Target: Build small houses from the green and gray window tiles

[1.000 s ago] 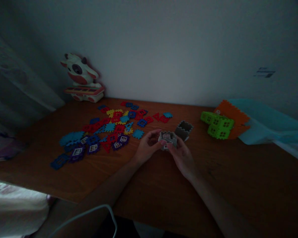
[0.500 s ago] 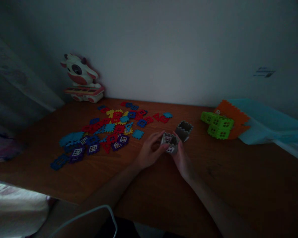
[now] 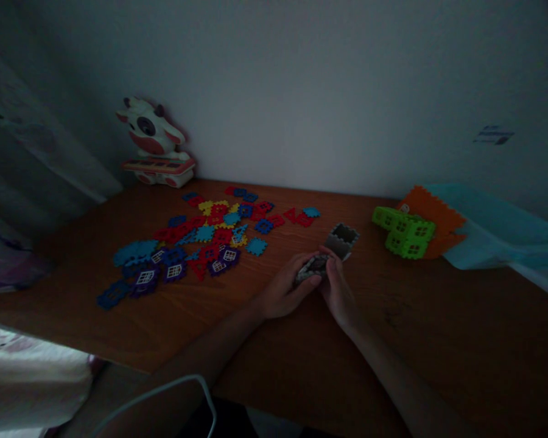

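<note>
Both hands are closed around a small grey box of interlocking plastic tiles [image 3: 311, 266], held over the middle of the table. My left hand [image 3: 285, 292] grips it from the left, with the thumb across its near side. My right hand [image 3: 338, 298] holds its right side with bent fingers, which hide much of it. Just behind the hands stands another grey tile box [image 3: 342, 242], open at the top. To the left lies a spread of loose tiles, among them a light blue square tile [image 3: 256, 246] and a purple window tile [image 3: 229, 256].
A cow-shaped toy keyboard [image 3: 158, 146] stands at the back left by the wall. At the right are a green tile structure [image 3: 408, 234], an orange notched panel [image 3: 441, 225] and a pale blue plastic bag [image 3: 488, 225]. A light cable [image 3: 178, 381] loops at the bottom.
Both hands have tilted and turned the grey box and closed more tightly around it, covering its windowed side. The view has shifted slightly; the other things stay put.
</note>
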`<act>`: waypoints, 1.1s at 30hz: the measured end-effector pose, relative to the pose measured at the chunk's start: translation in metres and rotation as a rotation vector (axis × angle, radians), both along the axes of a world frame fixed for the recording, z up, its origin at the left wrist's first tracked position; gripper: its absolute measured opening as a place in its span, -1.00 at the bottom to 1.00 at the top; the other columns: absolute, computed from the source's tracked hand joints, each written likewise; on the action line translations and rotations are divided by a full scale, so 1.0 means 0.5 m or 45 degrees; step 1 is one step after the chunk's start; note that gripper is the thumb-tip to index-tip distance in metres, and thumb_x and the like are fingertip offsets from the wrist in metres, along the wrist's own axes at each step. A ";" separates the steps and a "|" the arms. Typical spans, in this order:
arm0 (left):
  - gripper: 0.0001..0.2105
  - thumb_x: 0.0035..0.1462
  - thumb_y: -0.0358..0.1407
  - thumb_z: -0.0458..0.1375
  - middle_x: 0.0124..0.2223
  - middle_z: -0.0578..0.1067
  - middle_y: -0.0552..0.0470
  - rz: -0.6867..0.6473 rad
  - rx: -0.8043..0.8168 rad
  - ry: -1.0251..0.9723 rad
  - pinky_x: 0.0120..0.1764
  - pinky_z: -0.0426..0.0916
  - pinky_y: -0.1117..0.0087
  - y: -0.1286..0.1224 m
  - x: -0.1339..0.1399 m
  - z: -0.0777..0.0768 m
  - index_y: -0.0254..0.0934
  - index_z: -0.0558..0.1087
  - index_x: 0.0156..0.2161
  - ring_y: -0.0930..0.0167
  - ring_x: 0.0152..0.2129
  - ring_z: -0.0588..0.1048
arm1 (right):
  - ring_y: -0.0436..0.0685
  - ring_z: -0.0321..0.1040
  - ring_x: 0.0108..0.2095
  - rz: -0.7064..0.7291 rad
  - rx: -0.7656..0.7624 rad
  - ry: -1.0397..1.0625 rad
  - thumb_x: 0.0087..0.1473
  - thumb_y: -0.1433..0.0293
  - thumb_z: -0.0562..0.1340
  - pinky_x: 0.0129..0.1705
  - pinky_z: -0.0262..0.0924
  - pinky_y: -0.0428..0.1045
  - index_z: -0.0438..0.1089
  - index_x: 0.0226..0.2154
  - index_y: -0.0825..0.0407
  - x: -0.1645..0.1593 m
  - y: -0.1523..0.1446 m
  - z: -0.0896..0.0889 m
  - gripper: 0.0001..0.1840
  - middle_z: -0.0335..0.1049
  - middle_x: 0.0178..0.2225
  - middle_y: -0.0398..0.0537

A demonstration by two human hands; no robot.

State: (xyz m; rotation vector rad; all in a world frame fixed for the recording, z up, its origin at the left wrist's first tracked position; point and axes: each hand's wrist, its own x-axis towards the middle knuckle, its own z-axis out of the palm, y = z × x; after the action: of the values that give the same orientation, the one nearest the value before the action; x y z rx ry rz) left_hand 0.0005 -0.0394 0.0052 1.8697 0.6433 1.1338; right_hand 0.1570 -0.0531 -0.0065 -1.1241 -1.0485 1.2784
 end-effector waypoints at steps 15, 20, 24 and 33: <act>-0.51 0.42 -0.06 -0.18 0.25 0.30 -0.19 0.224 -0.041 -0.014 0.28 0.13 0.11 -0.001 -0.010 -0.021 -0.24 0.16 0.32 0.25 0.21 0.26 | 0.21 0.13 0.31 0.343 0.268 -0.403 0.30 -0.01 0.07 0.35 0.01 0.26 -0.08 0.31 -0.13 -0.008 -0.040 0.010 -0.33 0.12 0.33 0.12; -0.48 0.40 0.02 -0.18 0.13 0.41 -0.17 0.219 -0.331 -0.097 0.14 0.30 0.16 -0.011 0.004 -0.014 -0.28 0.23 0.24 0.26 0.05 0.40 | 0.21 0.24 0.23 0.321 0.341 -0.454 0.32 -0.04 0.00 0.27 0.17 0.22 -0.06 0.28 -0.10 -0.003 -0.037 0.005 -0.37 0.17 0.28 0.17; -0.44 0.37 0.09 -0.20 0.08 0.45 -0.17 0.219 -0.456 -0.176 0.06 0.36 0.20 -0.024 0.017 -0.011 -0.30 0.27 0.18 0.27 -0.02 0.44 | 0.22 0.32 0.16 0.303 0.378 -0.464 0.31 -0.06 -0.01 0.20 0.27 0.20 -0.04 0.24 -0.08 -0.001 -0.032 0.002 -0.38 0.25 0.21 0.19; -0.48 0.39 0.05 -0.22 0.08 0.46 -0.15 0.214 -0.385 -0.150 0.09 0.34 0.21 -0.029 0.021 -0.016 -0.26 0.31 0.16 0.28 -0.02 0.44 | 0.26 0.36 0.10 0.274 0.384 -0.504 0.31 -0.07 -0.04 0.17 0.26 0.25 -0.02 0.23 -0.07 -0.002 -0.038 0.002 -0.39 0.30 0.15 0.20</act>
State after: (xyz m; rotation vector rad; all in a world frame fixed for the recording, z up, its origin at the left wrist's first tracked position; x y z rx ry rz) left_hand 0.0109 -0.0538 -0.0029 1.5044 0.8652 1.1710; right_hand 0.1558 -0.0723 -0.0056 -1.0732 -1.6364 1.0335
